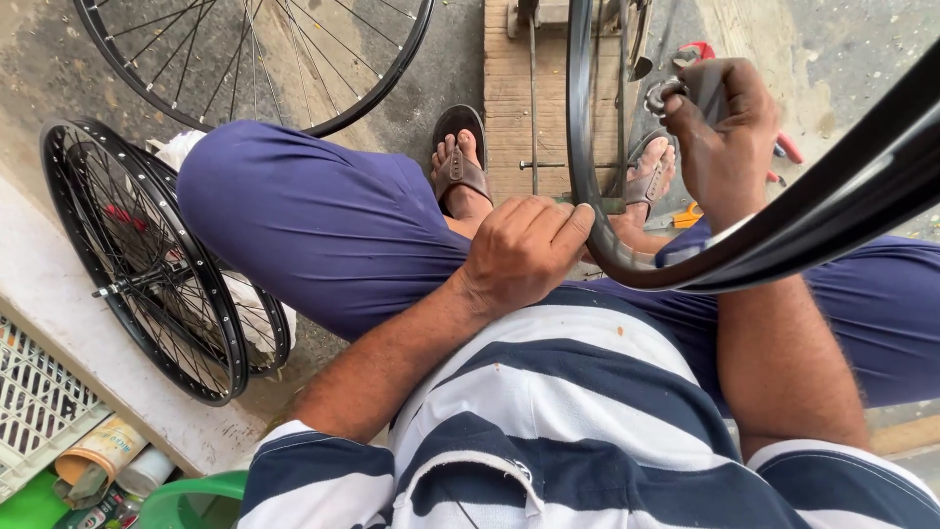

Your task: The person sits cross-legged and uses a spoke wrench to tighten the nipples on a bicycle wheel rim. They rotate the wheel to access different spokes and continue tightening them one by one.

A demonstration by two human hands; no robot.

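Observation:
I sit with a black bicycle rim [587, 211] standing upright between my knees, its arc curving off to the right edge. My left hand [524, 250] grips the rim's near edge, thumb pressed along the metal. Farther away my right hand [720, 127] is closed around a small grey metal tool [664, 95], raised beside the rim above my right knee. Spokes and a thin rod [534, 118] run down inside the rim over a wooden block [509, 98]. My feet in brown sandals rest beside it.
Two black spoked wheels [147, 264] lean against a pale ledge on the left, and another wheel [255, 59] lies at the top. A red-handled tool [788, 147] and an orange one [688, 216] lie on the concrete floor. Cans and a white crate [39, 402] sit at the lower left.

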